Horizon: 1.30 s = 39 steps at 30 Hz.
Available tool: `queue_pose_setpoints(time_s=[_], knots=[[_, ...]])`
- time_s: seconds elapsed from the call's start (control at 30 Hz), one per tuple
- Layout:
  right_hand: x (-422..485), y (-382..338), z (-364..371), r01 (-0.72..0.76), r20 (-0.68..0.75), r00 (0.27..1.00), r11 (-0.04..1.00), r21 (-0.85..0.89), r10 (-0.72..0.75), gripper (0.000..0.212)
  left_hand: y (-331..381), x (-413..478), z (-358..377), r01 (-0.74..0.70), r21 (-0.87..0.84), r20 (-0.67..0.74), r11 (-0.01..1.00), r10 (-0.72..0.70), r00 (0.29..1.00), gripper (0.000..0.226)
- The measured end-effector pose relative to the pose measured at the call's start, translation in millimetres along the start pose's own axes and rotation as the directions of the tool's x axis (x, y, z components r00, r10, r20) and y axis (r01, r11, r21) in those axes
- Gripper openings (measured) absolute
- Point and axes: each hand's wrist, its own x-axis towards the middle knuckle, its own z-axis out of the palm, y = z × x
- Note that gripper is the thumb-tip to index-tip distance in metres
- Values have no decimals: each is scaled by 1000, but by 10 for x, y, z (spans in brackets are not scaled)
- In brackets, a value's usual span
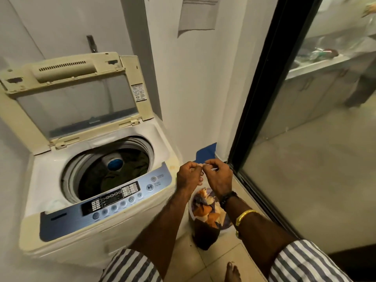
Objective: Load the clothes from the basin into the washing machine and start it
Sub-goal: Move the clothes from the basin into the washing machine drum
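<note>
Heap of clothes [207, 210]: crumpled orange, white, purple, in basin [226, 226] on floor, just right of washing machine [97, 202]. Dark cloth [205, 235] spills over near rim. Heap sits directly below both hands, right hand [218, 179] likely nearer. It and left hand [190, 176] curled, fingers pinching small white item [206, 165] between them. Machine lid [71, 94] up; dark laundry [140, 161] in drum.
</note>
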Motion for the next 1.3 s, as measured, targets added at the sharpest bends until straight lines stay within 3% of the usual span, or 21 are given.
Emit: queue_pose_setpoints(time_s=[0.2,0.37,0.53,0.77,1.0,1.13,1.23,1.3], knots=[[232,372,-346,-63,29,998,997,-39,64,9,-170,187,509,99,46,14,994,-99,995,10],[449,727,-576,-117,84,989,989,-87,125,16,-331,279,908,179,109,-11,978,-179,984,14],[627,1013,-710,-137,143,978,984,-110,152,28,-389,286,1296,170,204,-62,964,-160,985,20],[628,1390,-740,-142,202,963,972,-188,179,24,-695,294,1501,232,200,-89,952,-218,972,8],[626,1756,-623,-226,251,921,935,-275,297,33,-1198,511,1540,321,218,-20,922,-325,946,27],[618,2002,-442,-301,279,875,896,-328,396,46,-1580,691,1578,386,258,-23,885,-394,919,37],[573,2278,-271,-339,305,843,878,-337,443,63,-1888,790,1564,425,271,-8,864,-439,898,31],[530,2544,-125,-371,320,820,866,-335,475,77,-2218,871,1586,400,267,20,877,-420,907,51]])
